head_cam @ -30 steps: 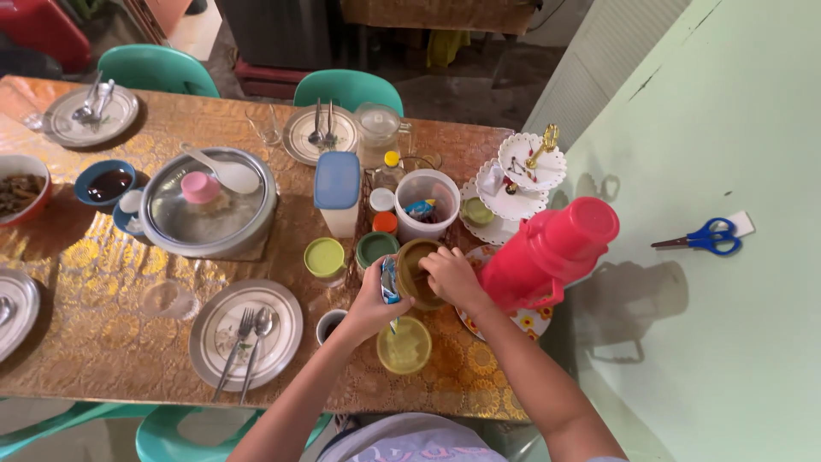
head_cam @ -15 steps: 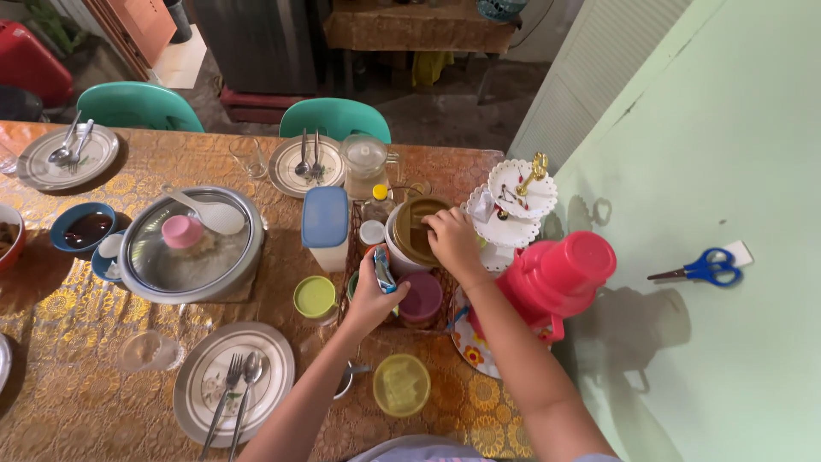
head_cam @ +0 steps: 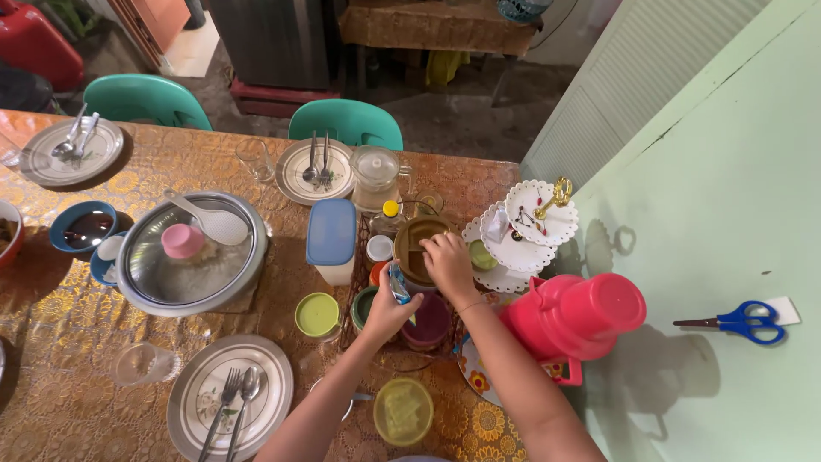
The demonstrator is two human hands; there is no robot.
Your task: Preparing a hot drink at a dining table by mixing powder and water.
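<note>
Left hand pinched on a small blue sachet, upright just left of the brown jar mid-tabletop. Sachet likely light, floppy, slick: grip near an edge. Right hand clamped on the jar's rim; jar looks rigid plastic, light.
</note>
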